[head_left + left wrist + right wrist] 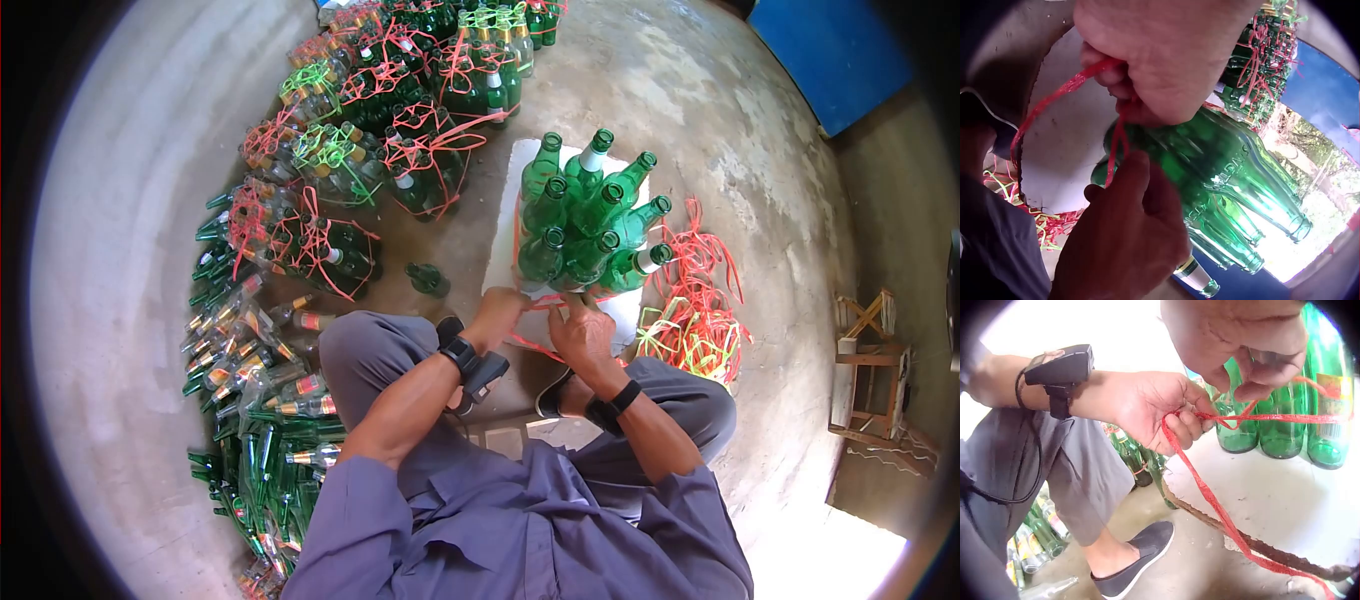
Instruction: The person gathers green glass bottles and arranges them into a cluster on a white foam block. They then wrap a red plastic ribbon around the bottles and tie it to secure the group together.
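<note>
Several green glass bottles (583, 258) stand upright in a tight group on a white board (507, 250). A red plastic ribbon (1285, 418) runs round the near side of the group, low on the bottles. My left hand (1154, 409), at the near left corner of the group, grips the ribbon in curled fingers, and a long tail of it hangs past the board's edge. Close beside it, my right hand (583, 335) pinches a strand of the same ribbon between thumb and fingers (1135, 172). In the left wrist view the strands cross between both hands.
A heap of red and yellow-green ribbon (695, 325) lies right of the board. One green bottle (428, 280) stands alone to the left. Ribbon-tied bottle bundles (430, 165) fill the back left, with loose bottles (265, 440) piled below. A wooden stool (870, 385) stands far right.
</note>
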{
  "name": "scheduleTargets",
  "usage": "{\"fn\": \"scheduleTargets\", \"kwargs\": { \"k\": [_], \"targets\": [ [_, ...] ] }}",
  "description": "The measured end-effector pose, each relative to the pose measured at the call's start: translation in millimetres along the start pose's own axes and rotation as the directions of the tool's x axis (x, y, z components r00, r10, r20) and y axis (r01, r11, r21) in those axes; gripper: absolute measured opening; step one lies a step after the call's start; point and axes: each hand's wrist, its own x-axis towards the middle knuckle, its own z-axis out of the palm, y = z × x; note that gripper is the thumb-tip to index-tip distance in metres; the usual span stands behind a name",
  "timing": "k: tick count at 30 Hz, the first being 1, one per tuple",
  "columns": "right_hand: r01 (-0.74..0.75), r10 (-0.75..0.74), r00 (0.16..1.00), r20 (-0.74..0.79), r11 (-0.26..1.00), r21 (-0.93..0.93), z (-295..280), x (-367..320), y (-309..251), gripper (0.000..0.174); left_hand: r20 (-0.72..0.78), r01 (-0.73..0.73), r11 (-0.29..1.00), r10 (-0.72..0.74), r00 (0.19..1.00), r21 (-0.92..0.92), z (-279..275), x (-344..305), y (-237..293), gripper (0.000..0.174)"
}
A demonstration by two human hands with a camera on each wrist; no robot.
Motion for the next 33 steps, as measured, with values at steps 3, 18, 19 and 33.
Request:
{"fn": "scheduleTargets", "kwargs": {
  "k": [3, 18, 19, 33],
  "targets": [
    [-0.147, 0.143, 0.989, 0.038, 0.982, 0.118, 13.9, -13.3, 13.4, 0.021, 0.040, -0.056, 0.996, 0.053, 0.998, 0.073, -5.1, 4.7, -7.3, 0.024],
    [-0.790, 0.248, 0.612, 0.751, 0.153, 0.594, 70.2, -17.0, 41.5, 0.022, 0.066, 0.193, 0.979, -0.188, 0.980, -0.072, 0.3, -3.1, 9.3, 0.012],
    [-0.837, 0.259, 0.544, 0.798, 0.112, 0.535, 65.3, -13.2, 30.9, 0.020, 0.059, 0.181, 0.977, -0.175, 0.983, -0.109, 2.3, -4.4, 10.0, 0.010],
    [-0.450, 0.114, 0.820, 0.561, 0.734, 0.509, 71.2, 7.2, -1.8, 0.038, -0.084, -0.150, 0.987, 0.154, 0.984, 0.050, -42.4, 42.8, -21.8, 0.010]
  ]
}}
